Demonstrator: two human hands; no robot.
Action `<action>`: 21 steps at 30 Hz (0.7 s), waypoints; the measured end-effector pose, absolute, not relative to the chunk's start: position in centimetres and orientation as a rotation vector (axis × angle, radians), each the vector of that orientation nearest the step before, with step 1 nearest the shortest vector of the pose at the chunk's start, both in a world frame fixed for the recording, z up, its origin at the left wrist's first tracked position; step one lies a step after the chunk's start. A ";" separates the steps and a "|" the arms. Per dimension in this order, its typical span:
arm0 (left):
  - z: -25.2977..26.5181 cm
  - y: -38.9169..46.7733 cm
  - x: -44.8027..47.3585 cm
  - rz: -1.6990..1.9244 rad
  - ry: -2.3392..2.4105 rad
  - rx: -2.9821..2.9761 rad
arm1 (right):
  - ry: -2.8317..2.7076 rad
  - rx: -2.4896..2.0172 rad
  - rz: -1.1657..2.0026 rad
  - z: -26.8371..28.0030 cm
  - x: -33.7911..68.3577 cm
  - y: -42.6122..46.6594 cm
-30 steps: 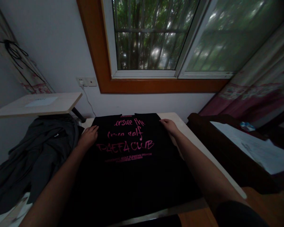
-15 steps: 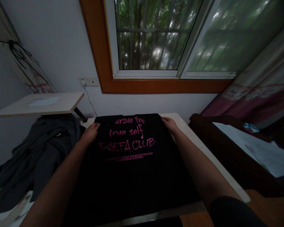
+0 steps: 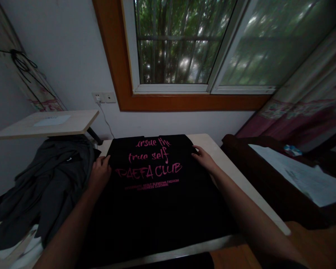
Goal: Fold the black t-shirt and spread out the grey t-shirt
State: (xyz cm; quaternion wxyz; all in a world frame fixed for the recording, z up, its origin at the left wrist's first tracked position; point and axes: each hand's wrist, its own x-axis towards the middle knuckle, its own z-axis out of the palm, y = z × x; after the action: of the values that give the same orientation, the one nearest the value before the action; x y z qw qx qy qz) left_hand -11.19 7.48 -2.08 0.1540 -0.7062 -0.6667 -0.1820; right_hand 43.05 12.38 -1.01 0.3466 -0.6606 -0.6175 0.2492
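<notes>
A: Head view — where's the black shirt?

B: 6 o'clock, laid out on the pale table, pink print up. Left hand touches its edge around 10, fingers bunched; right hand around 2, fingers slightly apart.

A: Pinching it?

B: Can't tell — either hand.

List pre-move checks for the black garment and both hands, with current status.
1. Left hand at garment's left edge: ok.
2. Right hand at its right edge: ok.
3. Black garment spread on the table: ok.
4. Pink lettering facing up: ok.
5. Near-left corner on table: cannot tell, hidden by the left arm and shadow.
6. Firm grip in either hand: cannot tell.
</notes>
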 end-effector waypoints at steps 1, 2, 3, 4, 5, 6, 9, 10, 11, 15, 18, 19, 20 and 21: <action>-1.9 6.7 -11.1 -0.497 -1.927 -2.020 | -1.632 -1.706 0.651 -1.0 43.1 11.5; -1.8 5.9 -11.1 -0.474 -1.958 -2.015 | -1.662 -1.695 0.652 -0.9 43.2 10.7; -1.6 5.1 -10.9 -0.448 -2.003 -2.011 | -1.693 -1.684 0.647 -0.9 43.3 10.0; -1.3 4.4 -10.8 -0.416 -2.059 -2.006 | -1.723 -1.677 0.638 -1.0 43.4 9.3; -1.1 3.7 -10.7 -0.375 -2.112 -2.003 | -1.750 -1.678 0.624 -1.0 43.6 8.6; -0.8 3.2 -10.5 -0.326 -2.154 -2.005 | -1.774 -1.691 0.610 -1.1 43.7 8.1; -0.1 2.4 -10.2 -0.181 -2.192 -2.049 | -1.827 -1.732 0.581 -1.3 44.1 7.0; 0.1 2.4 -10.3 -0.152 -2.198 -2.069 | -1.837 -1.746 0.577 -1.3 44.1 6.8; 0.2 2.5 -10.3 -0.133 -2.209 -2.092 | -1.844 -1.761 0.576 -1.2 44.2 6.6; 0.3 3.0 -11.3 -0.141 -2.273 -2.176 | -1.866 -1.808 0.596 -0.6 44.2 6.0; 0.0 2.8 -12.3 -0.174 -2.308 -2.217 | -1.887 -1.763 0.710 0.0 44.6 5.2; -0.2 2.6 -12.7 -0.180 -2.327 -2.230 | -1.892 -1.729 0.774 0.2 44.8 4.9; -0.3 2.4 -13.0 -0.192 -2.350 -2.249 | -1.896 -1.692 0.845 0.4 45.0 4.6; -0.4 2.1 -13.4 -0.218 -2.375 -2.279 | -1.899 -1.656 0.919 0.6 45.3 4.2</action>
State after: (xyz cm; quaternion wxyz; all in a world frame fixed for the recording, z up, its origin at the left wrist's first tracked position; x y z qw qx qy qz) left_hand -13.35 2.13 -0.40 -0.0787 -0.6887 -0.7177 -0.0660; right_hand 45.27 4.19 0.63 0.2276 -0.6012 -0.6895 0.3337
